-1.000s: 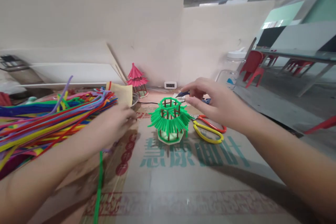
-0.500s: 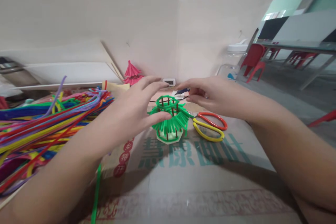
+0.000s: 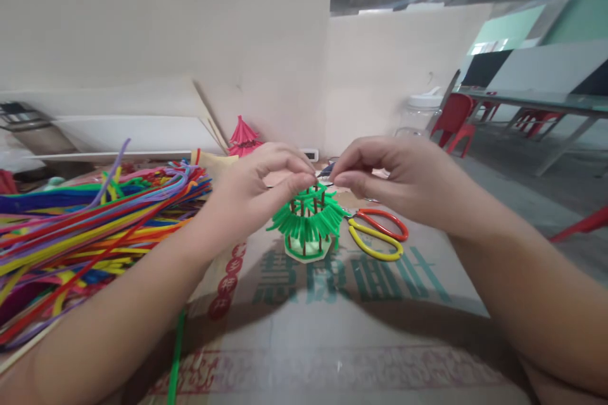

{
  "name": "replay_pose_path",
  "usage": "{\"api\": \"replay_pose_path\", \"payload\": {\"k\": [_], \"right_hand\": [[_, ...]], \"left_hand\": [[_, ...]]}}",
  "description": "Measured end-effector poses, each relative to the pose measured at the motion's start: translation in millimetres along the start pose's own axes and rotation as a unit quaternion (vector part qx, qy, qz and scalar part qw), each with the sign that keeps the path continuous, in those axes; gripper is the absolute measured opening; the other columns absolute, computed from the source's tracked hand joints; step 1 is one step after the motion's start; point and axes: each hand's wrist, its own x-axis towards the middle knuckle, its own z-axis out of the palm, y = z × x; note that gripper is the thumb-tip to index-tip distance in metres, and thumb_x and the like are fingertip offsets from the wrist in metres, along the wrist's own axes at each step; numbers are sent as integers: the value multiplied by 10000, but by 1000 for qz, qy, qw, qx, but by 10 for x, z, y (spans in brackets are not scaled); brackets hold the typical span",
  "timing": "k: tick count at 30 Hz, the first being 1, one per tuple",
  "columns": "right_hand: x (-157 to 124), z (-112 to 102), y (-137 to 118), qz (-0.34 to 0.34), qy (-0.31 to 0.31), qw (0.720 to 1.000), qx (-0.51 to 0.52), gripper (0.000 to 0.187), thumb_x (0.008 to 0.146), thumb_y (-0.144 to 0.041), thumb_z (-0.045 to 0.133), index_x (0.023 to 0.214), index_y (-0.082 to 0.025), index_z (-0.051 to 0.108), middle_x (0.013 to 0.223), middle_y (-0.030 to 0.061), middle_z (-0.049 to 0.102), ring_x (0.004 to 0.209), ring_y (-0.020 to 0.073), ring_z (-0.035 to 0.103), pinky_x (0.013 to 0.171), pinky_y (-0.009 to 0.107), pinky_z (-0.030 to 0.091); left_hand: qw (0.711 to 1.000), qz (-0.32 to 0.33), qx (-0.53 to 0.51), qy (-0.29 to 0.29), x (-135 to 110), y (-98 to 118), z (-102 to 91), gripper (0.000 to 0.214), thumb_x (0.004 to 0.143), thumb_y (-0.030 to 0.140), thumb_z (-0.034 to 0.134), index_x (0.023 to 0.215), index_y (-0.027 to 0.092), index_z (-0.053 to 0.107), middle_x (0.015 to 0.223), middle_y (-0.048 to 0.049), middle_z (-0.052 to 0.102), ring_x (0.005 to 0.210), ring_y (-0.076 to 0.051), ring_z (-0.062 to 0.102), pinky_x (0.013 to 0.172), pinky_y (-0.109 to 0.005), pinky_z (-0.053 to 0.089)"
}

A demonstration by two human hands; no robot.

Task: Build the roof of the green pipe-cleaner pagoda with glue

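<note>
A small green pagoda-like model point(image 3: 308, 224) stands upright on the cardboard, with brown posts, a fringed green pipe-cleaner roof and a pale octagonal base. My left hand point(image 3: 266, 186) is closed in a pinch at the left of its top, thumb and forefinger together. Just to the right of the top, my right hand point(image 3: 384, 174) is pinched too, its fingertips close to the left ones. What either pinch holds is too small or hidden to tell. Scissors point(image 3: 375, 255) with one red and one yellow handle lie right of the model.
A heap of colourful pipe cleaners point(image 3: 95, 221) lies at left. One green strip point(image 3: 176, 354) is near my left forearm. Behind stand a pink pagoda-like piece point(image 3: 242, 139), a small white display point(image 3: 311, 155) and a clear jar point(image 3: 418, 115). Printed cardboard point(image 3: 304, 329) covers the work surface.
My left hand has gone from spread fingers to a pinch at the model's top. My right hand has closed and come nearer the top. The view has tilted slightly.
</note>
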Motion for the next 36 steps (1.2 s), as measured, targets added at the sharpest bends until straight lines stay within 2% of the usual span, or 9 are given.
{"api": "replay_pose_path", "payload": {"k": [4,9,12,15,20,24,29,33,36], "right_hand": [[75,-91,244,29,10,998,-58,322,951,-426,567,741,-217,695,595,-18,582,569,128,511,551,281,341],[142,63,539,53,-118,989,-76,293,900,-498,639,1006,-244,740,811,13,710,657,151,578,573,274,356],[152,187,514,62,-136,984,-98,304,889,-487,657,1046,-240,737,862,31,726,707,165,602,604,272,365],[158,262,432,71,-139,984,-82,271,892,-475,657,964,-224,732,761,7,696,633,144,563,586,268,343],[178,306,408,39,-144,986,-73,243,946,-371,576,825,-198,696,739,-3,660,633,129,539,577,263,313],[183,272,413,27,-161,984,-71,268,955,-328,532,781,-188,681,704,-7,629,630,127,537,568,261,307],[171,151,410,39,-105,993,-41,267,971,-315,501,829,-187,687,753,3,677,645,127,558,601,258,364],[158,65,381,66,1,997,44,194,934,-324,569,865,-200,701,790,4,724,729,150,635,663,264,438],[143,31,337,61,62,995,40,178,910,-352,618,839,-206,693,777,3,731,731,160,647,659,269,448]], "left_hand": [[998,-11,-10,67,-12,-9,-178,271,1005,384,520,848,197,639,855,2,663,863,-149,624,814,-271,480],[992,2,-5,129,-17,68,-287,329,1034,314,489,762,186,624,884,13,690,874,-104,628,803,-221,474],[991,-14,-17,130,-23,156,-275,197,984,230,583,828,193,698,995,13,756,940,-105,677,823,-207,513],[990,-3,-58,128,-31,194,-245,47,903,183,690,882,207,725,914,17,770,880,-121,708,817,-230,560],[992,-19,-33,119,-39,123,-246,14,878,240,726,885,250,734,893,27,756,847,-143,705,806,-246,567],[992,-34,1,123,-49,29,-266,130,919,344,680,989,259,748,879,13,735,791,-153,670,745,-250,546],[990,-41,31,134,-77,-13,-304,194,990,311,553,1099,270,708,920,12,710,757,-138,639,682,-236,498],[993,-52,48,95,-49,-98,-338,205,984,311,529,1110,255,682,852,1,695,804,-167,654,765,-273,520],[995,-50,71,56,24,-252,-315,245,978,304,499,1081,200,695,895,-36,705,858,-189,668,807,-311,540]]}}
